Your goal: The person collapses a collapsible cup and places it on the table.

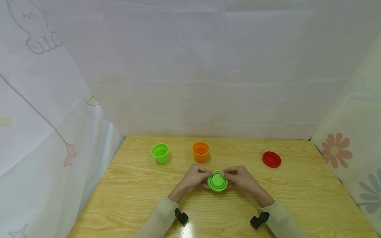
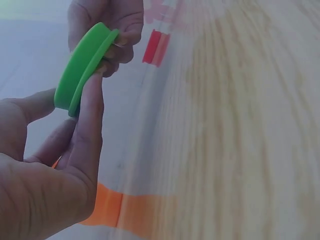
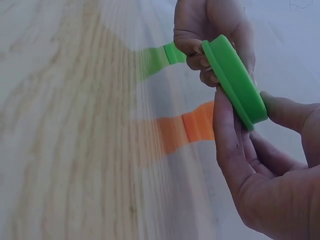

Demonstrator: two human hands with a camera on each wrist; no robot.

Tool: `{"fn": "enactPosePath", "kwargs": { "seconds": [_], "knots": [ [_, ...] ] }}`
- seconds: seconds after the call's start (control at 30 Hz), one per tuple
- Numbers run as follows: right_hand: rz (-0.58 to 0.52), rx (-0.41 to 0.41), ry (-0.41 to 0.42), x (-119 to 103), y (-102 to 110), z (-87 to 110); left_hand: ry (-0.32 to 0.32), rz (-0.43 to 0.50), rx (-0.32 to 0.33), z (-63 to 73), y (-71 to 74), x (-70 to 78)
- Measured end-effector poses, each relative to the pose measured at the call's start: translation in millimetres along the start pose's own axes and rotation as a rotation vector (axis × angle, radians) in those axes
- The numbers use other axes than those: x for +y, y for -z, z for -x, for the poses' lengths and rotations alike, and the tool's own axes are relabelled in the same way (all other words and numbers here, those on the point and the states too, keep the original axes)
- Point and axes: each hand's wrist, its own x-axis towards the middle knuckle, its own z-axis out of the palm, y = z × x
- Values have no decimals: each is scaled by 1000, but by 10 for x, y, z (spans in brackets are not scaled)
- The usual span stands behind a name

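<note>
Both hands pinch one flattened green collapsible cup point(image 1: 217, 182) above the front middle of the table. The left hand point(image 1: 194, 177) grips its left edge, thumb on the ringed face and fingers behind. On the opposite edge the right hand point(image 1: 239, 179) holds it the same way. Seen edge-on in the left wrist view, the green cup point(image 2: 82, 70) is a thin disc with a protruding rim. Behind the hands stands an orange cup point(image 1: 200, 152), expanded and upright. A lighter green cup point(image 1: 161, 154), also expanded, is to its left. A flattened red cup point(image 1: 272, 159) lies at the right.
The wooden table point(image 1: 134, 205) reaches back to a pale cloth wall point(image 1: 208, 82). Printed cloth also hangs at the left and right sides. A black wrist camera point(image 1: 181, 216) is strapped on the left sleeve, another black camera point(image 1: 259, 220) on the right.
</note>
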Motion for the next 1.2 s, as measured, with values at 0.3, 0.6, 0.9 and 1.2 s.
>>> {"fn": "enactPosePath", "kwargs": {
  "seconds": [0.3,0.6,0.9,1.2],
  "knots": [
    [-6,-3,12,12,40,18,6,-23,-17,48,-6,51],
    [17,12,21,26,31,28,-10,-51,-22,87,-27,81],
    [69,27,59,20,26,57,-75,-194,29,120,-22,130],
    [1,-26,39,38,47,65,-163,-281,74,151,7,133]
  ]
}}
